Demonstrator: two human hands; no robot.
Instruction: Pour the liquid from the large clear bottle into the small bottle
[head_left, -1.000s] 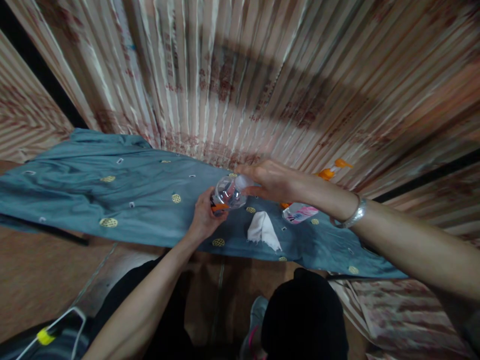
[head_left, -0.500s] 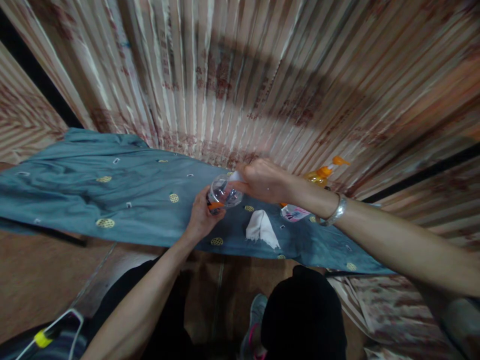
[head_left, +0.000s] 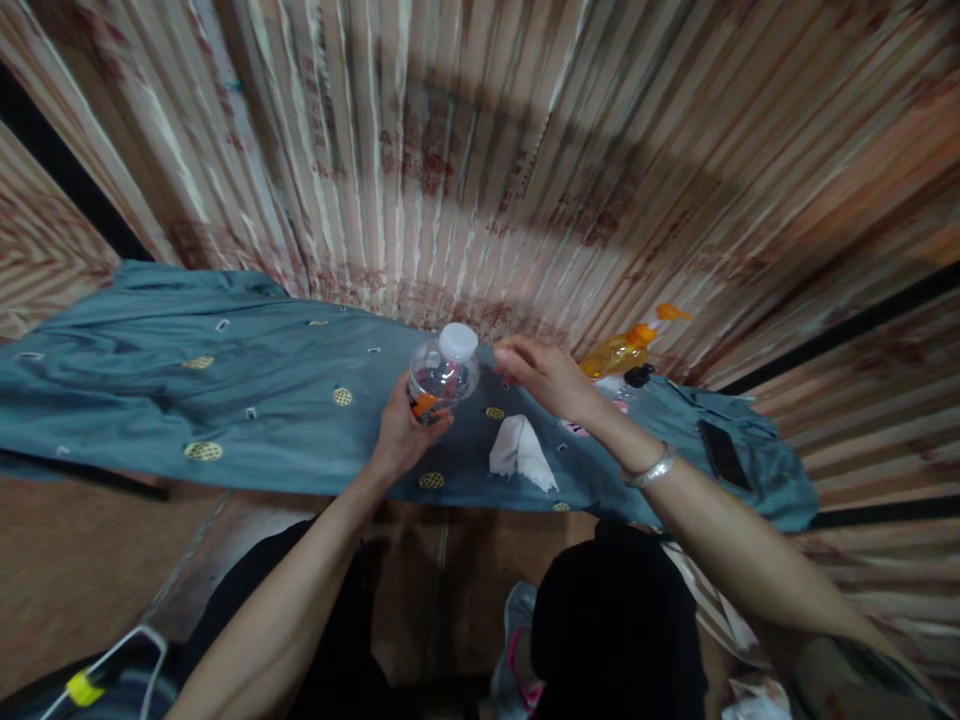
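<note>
A clear plastic bottle (head_left: 444, 378) with a white cap and a black-and-orange label is gripped by my left hand (head_left: 403, 428) above the blue-grey cloth. The cap sits on the bottle's mouth, tilted toward the back. Just right of the bottle, apart from it, hovers my right hand (head_left: 544, 375), its fingers slightly bent and loose, holding nothing I can see. A folded white cloth (head_left: 519, 452) lies below and between the hands. Behind the right forearm lie an orange pump bottle (head_left: 621, 352) and a clear bottle with a black cap (head_left: 638, 376), partly hidden.
The blue-grey cloth with pineapple prints (head_left: 292, 400) covers a narrow bench or table. A dark phone (head_left: 724, 455) rests at its right end. Striped curtains (head_left: 465, 180) hang close behind, with dark poles at both sides. My knees are just in front of the edge.
My right hand has come off the bottle's cap and moved right. The cap now shows fully. My left hand keeps its hold on the bottle. The view has shifted slightly, showing the phone.
</note>
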